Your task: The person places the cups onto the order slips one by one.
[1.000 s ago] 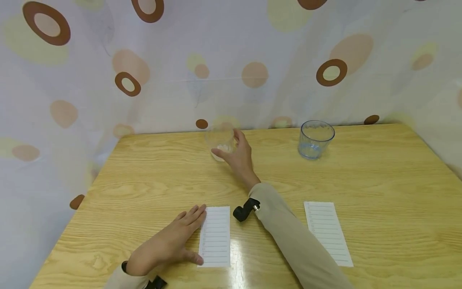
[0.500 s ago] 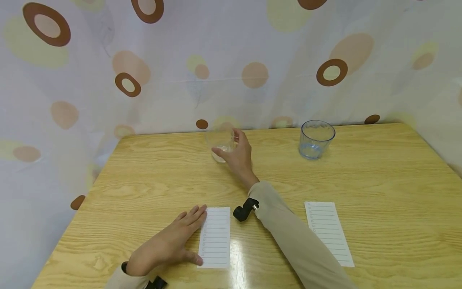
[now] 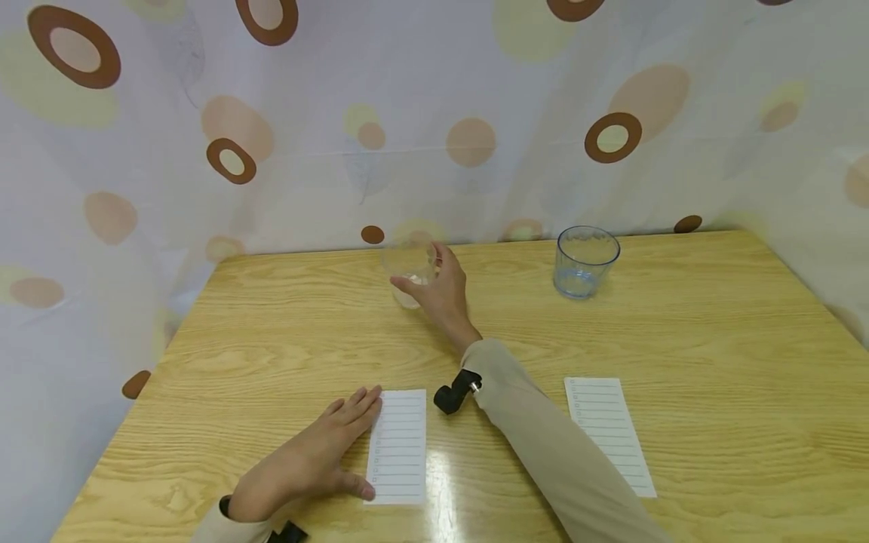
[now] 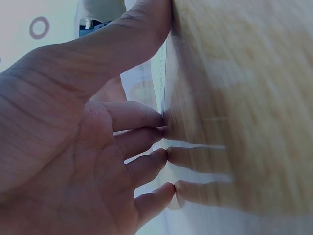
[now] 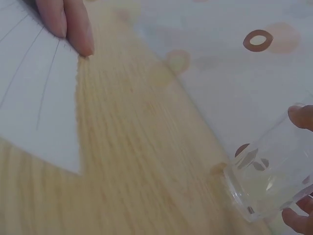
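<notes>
At the back of the table, my right hand point(image 3: 444, 298) holds a clear glass point(image 3: 407, 264), thumb on its near side and fingers round its far right side. The right wrist view shows the clear glass point(image 5: 266, 183) with fingertips at its wall and its base at the tabletop. My left hand point(image 3: 308, 460) lies with fingers extended along the left edge of a lined paper slip point(image 3: 400, 449), fingertips and thumb on its margin. From the left wrist, the fingertips point(image 4: 159, 159) of that hand touch the shiny tabletop.
A blue-tinted glass point(image 3: 585, 264) stands at the back right of the wooden table point(image 3: 733, 362). A second lined slip point(image 3: 607, 430) lies right of centre, partly behind the right sleeve point(image 3: 536, 430). A patterned cloth point(image 3: 421, 98) hangs along the table's back edge.
The head view has shifted slightly, so everything sits a little further left. Both hands, the glasses and the slips keep their places.
</notes>
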Available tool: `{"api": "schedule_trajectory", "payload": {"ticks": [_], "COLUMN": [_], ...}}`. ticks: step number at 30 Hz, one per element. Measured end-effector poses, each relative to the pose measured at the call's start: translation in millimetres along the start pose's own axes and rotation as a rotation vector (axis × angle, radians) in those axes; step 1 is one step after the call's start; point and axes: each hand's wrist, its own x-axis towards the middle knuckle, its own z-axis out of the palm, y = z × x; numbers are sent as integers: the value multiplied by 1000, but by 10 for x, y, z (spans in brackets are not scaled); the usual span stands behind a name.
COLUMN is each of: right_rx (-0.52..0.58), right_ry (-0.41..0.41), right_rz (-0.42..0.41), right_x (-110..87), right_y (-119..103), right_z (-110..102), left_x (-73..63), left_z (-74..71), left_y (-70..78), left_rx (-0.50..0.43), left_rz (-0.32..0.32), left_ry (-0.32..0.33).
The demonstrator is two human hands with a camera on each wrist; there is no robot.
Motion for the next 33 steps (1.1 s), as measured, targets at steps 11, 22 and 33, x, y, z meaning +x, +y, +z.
{"api": "schedule_trajectory", "payload": {"ticks": [11, 22, 33], "right_rx": [-7, -40, -50], "right_ry": [-8, -37, -38], "right_rz": [-73, -118, -137], "right_x": [-53, -112, -145], "right_y": [-46, -153, -195], "right_z": [-46, -165, -226], "left_x": [1, 2, -1], "left_z": [22, 0, -7], "left_y": [24, 24, 15], "left_rx": [-21, -36, -25], "left_rz": [-27, -18, -11], "left_ry": [-14, -23, -86]}}
